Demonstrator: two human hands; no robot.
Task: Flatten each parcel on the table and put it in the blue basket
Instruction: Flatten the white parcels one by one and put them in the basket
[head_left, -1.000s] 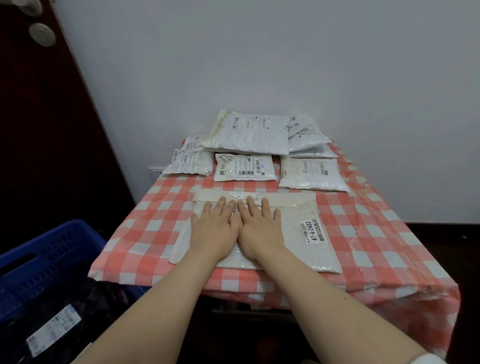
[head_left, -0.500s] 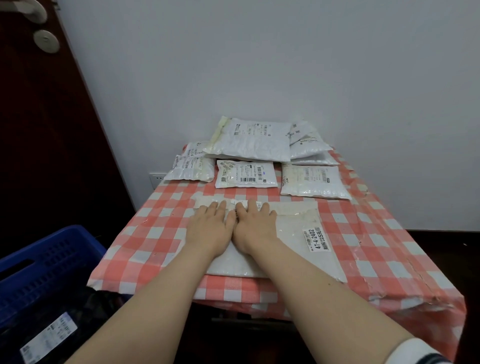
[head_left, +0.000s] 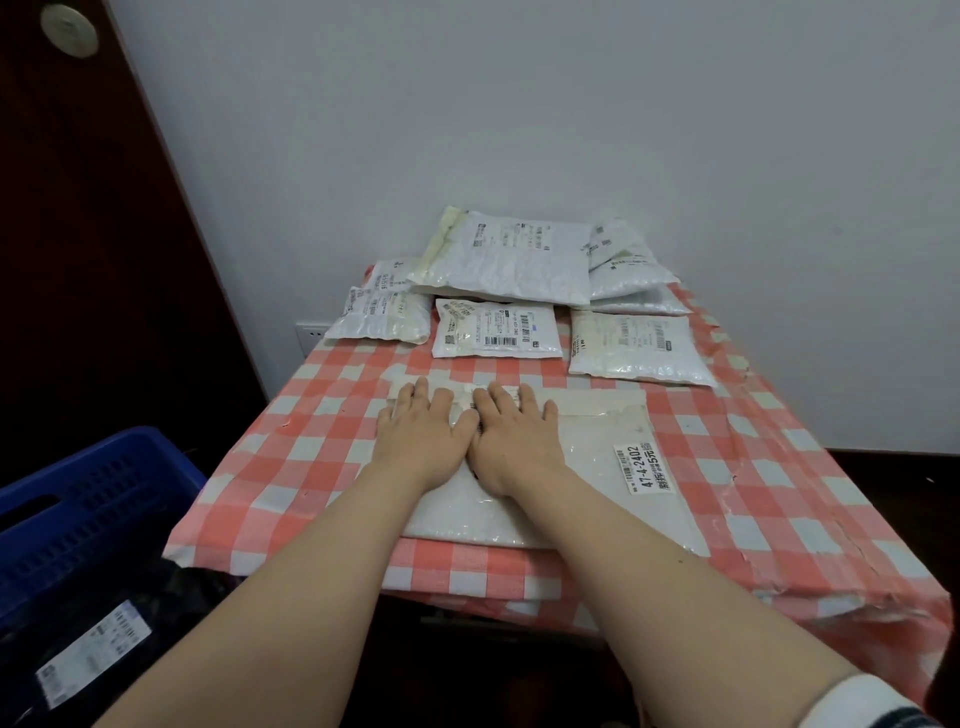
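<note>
A large white parcel (head_left: 618, 483) with a label reading 47-4-2402 lies flat near the front of the table. My left hand (head_left: 423, 434) and my right hand (head_left: 514, 439) lie side by side on its left half, palms down, fingers straight, pressing it. Several smaller white parcels (head_left: 498, 330) sit in a group at the far end of the table, one big one (head_left: 511, 257) propped on top. The blue basket (head_left: 78, 509) stands on the floor at the lower left, with a dark parcel (head_left: 93, 660) bearing a white label inside.
The table wears a red-and-white checked cloth (head_left: 769, 467). A white wall runs behind it, with a socket (head_left: 311, 332) low at the left. A dark wooden door (head_left: 78, 234) fills the left side.
Both hands have slid forward over the large parcel toward its far edge, still pressed flat. The view has tilted slightly.
</note>
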